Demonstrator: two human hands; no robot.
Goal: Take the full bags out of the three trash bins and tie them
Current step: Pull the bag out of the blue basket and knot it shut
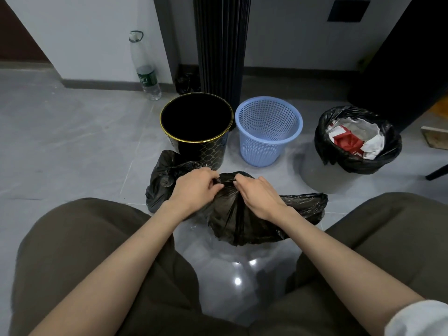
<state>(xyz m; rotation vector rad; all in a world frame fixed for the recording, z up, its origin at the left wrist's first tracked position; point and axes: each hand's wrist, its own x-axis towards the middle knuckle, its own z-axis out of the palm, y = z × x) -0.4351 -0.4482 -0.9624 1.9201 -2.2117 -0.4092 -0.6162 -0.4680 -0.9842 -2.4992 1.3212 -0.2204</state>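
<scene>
You are tying the bag (242, 221) that is lying on the floor between your knees, just in front of the black bin (201, 151). Your left hand (194, 187) and right hand (259, 197) are meeting at its gathered neck. Each has its fingers curled and is pinching a twist of the plastic. The two pinches are sitting very close together, so you look to be working the knot itself. Whether the ends are already crossed I cannot tell, as your fingers are hiding that spot.

A second bag (160, 183) is resting on the floor just left of the first, right by the foot of the black bin, and it looks closed off. The black bin and the blue bin (261, 151) are both standing without liners. The last bag (358, 163) is sitting open in its bin well off to your right, with red and white paper (349, 141) showing in its mouth.

So, by my reckoning, you are working on the second of three bags. Next you are going to need a firm pull on the two ends, away from each other, to cinch the knot. After that, let go and reach right for the last bag, gathering its rim off the bin before lifting.
</scene>
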